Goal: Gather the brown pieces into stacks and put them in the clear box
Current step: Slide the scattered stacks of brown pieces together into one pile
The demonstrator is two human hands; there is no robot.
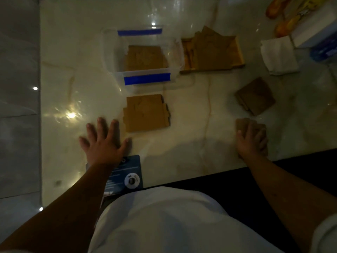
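A clear box [109, 57] with blue tape strips stands at the middle back, and brown pieces [145, 58] lie inside it. Just in front of it a stack of brown pieces [145, 113] rests on the table. My left hand [104, 141] lies flat and spread on the table, left of that stack and apart from it. Near the table's front edge my right hand [252, 141] grips a small stack of brown pieces [244, 125]. Another brown stack [255, 96] lies behind it. A wooden tray [240, 52] right of the box holds more brown pieces [211, 50].
The glossy marble table [191, 106] ends at a dark front edge by my body. A dark blue booklet [127, 176] lies under my left forearm. White napkins [279, 55], a white and blue box [317, 33] and orange objects [284, 28] crowd the back right corner.
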